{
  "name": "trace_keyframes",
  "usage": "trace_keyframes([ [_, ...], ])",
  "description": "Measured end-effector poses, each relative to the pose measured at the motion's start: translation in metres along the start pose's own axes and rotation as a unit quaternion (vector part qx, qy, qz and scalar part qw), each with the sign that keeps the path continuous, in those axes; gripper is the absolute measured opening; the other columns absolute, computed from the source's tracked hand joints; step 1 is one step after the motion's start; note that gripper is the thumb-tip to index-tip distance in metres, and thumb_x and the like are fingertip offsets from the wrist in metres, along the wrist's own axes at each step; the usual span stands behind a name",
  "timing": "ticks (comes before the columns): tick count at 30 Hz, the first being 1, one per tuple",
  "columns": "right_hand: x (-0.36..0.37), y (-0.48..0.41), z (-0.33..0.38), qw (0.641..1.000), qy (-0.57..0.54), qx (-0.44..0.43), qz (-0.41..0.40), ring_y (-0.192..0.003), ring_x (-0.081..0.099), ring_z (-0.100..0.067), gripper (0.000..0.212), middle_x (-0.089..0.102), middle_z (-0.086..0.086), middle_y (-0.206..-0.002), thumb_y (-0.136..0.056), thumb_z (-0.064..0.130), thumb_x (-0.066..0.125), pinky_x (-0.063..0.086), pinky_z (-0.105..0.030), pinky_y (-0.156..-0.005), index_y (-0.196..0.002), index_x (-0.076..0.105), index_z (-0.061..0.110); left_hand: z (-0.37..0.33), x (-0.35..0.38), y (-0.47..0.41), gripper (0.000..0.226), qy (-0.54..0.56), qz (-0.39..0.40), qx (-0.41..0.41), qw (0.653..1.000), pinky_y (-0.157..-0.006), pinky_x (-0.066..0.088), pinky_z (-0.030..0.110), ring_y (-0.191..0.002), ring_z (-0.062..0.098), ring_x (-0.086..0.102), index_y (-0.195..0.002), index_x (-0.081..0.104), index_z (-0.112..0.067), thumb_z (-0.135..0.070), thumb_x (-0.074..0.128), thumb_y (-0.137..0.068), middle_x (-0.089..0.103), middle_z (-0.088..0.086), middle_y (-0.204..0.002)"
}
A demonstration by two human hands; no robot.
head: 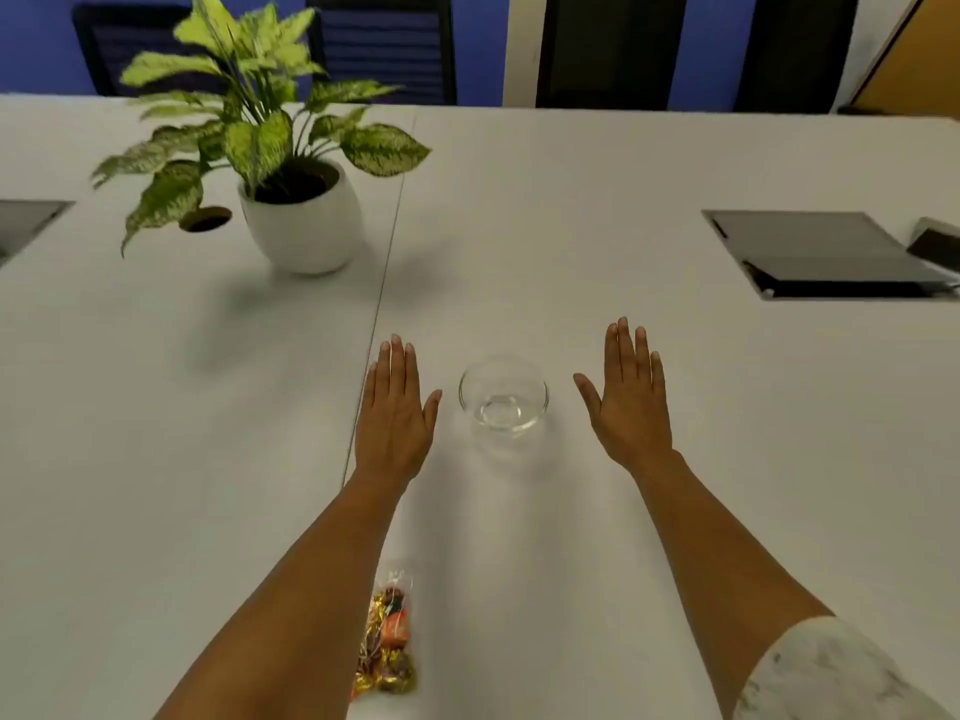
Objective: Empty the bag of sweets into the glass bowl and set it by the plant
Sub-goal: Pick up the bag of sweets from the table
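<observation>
Both grips are spread flat and hold nothing: the left hand (396,407) and the right hand (629,402) lie palm-down, fingers extended, over the white worktop (623,200), one on each side of the glass bowl (503,396). Neither hand touches the bowl; whether the palms rest on the surface cannot be told. The bowl stands upright and empty between them. The bag of sweets (387,636) lies on the near part of the worktop, partly hidden under the left forearm, its gold and orange wrappers visible inside; it appears full, though whether it is sealed cannot be told.

Judged from this layout, no step of the task is done: opening, emptying and placing all remain. The plant (270,122) in its white pot (304,226) stands at far left, well apart from the bowl, with bare surface between them. A recessed panel (826,254) lies at far right, clear of that path.
</observation>
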State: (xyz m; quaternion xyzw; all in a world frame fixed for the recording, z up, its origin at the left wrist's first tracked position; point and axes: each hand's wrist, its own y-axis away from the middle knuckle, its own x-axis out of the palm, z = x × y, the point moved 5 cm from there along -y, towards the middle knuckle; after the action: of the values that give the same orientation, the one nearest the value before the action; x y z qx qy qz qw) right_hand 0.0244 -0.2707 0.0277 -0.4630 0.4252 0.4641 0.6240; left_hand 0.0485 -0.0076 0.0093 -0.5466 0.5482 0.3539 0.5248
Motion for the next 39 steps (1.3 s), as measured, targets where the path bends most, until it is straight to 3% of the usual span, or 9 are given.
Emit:
trace_keyframes([
  [8, 0.065, 0.022, -0.013, 0.998, -0.001, 0.007, 0.058, -0.147, -0.013, -0.018, 0.069, -0.01, -0.002, -0.161, -0.098, 0.047, 0.024, -0.004, -0.037, -0.121, -0.148, -0.011, 0.015, 0.015, 0.058, 0.022, 0.064, -0.013, 0.05, -0.002, 0.999, -0.121, 0.0, 0.035, -0.147, 0.022, -0.009, -0.146, -0.006, -0.007, -0.041, 0.019, -0.098, -0.007, 0.012, -0.159],
  [31, 0.104, 0.04, -0.016, 0.988, -0.051, 0.038, 0.139, -0.148, -0.004, -0.016, 0.062, -0.002, -0.004, -0.161, -0.1, 0.041, 0.021, -0.002, -0.034, -0.121, -0.149, 0.0, 0.011, 0.024, 0.087, 0.041, 0.058, 0.083, 0.111, -0.021, 0.99, -0.119, -0.003, 0.032, -0.147, 0.018, -0.006, -0.148, 0.001, -0.015, -0.038, 0.022, -0.099, -0.002, 0.004, -0.16],
  [34, 0.096, 0.042, -0.011, 0.986, -0.122, 0.059, 0.096, -0.148, 0.005, -0.019, 0.058, 0.011, -0.007, -0.16, -0.1, 0.035, 0.029, 0.006, -0.034, -0.121, -0.149, 0.013, 0.009, 0.024, 0.084, 0.037, 0.056, 0.118, 0.109, -0.033, 0.987, -0.12, 0.001, 0.033, -0.147, 0.02, 0.0, -0.148, 0.009, -0.013, -0.033, 0.027, -0.099, 0.006, 0.006, -0.16],
  [36, 0.085, 0.045, -0.005, 0.973, -0.212, 0.09, 0.025, -0.144, 0.021, -0.021, 0.05, 0.029, -0.007, -0.154, -0.099, 0.03, 0.036, 0.021, -0.034, -0.118, -0.145, 0.029, 0.011, 0.025, 0.079, 0.034, 0.052, 0.145, 0.097, -0.045, 0.984, -0.12, 0.007, 0.035, -0.147, 0.022, 0.008, -0.146, 0.02, -0.012, -0.028, 0.032, -0.099, 0.015, 0.008, -0.158],
  [39, 0.061, 0.053, 0.022, 0.951, -0.29, 0.061, -0.087, -0.121, 0.046, -0.019, 0.032, 0.055, -0.004, -0.127, -0.096, 0.021, 0.045, 0.041, -0.03, -0.102, -0.127, 0.052, 0.015, 0.028, 0.07, 0.032, 0.044, 0.189, 0.077, -0.059, 0.977, -0.118, 0.018, 0.037, -0.144, 0.024, 0.021, -0.14, 0.037, -0.011, -0.021, 0.039, -0.097, 0.03, 0.009, -0.153],
])
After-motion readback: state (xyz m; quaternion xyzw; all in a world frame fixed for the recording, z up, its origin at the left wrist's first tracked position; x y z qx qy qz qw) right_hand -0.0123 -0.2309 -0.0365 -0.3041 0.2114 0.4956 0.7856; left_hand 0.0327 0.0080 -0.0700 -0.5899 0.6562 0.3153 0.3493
